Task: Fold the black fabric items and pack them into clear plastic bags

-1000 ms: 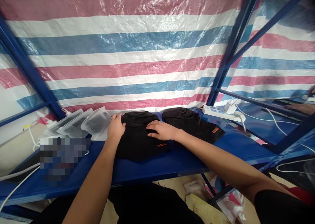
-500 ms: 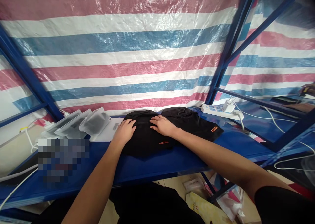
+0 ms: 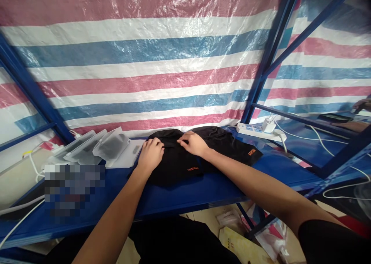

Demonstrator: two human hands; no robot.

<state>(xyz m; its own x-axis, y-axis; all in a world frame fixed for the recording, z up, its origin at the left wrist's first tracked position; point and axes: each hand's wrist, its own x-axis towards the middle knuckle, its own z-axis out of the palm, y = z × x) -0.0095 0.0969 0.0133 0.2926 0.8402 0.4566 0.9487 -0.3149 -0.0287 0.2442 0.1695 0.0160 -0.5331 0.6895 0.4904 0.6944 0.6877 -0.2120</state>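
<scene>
The black garment (image 3: 174, 165) lay spread on the blue table (image 3: 185, 202), directly before the person, with orange lettering (image 3: 193, 169) near its lower right edge. The left hand (image 3: 152, 154) rested palm down on the garment's left side, its fingers bent. The right hand (image 3: 194, 142) lay over the upper right part, thumb and forefinger curled toward each other in a loop. Dark cloth offered little contrast, so it could not be told whether either hand grasped a fold or merely pressed on the surface. A second black garment (image 3: 232, 148), similarly lettered, lay just to the right of the first. To the left, translucent bags (image 3: 111, 146) overlapped in a row. Toward the right, a white power strip (image 3: 257, 130), with an adapter plugged in, lay near the table's rear edge. A striped sheet (image 3: 156, 78) hung behind the table.
</scene>
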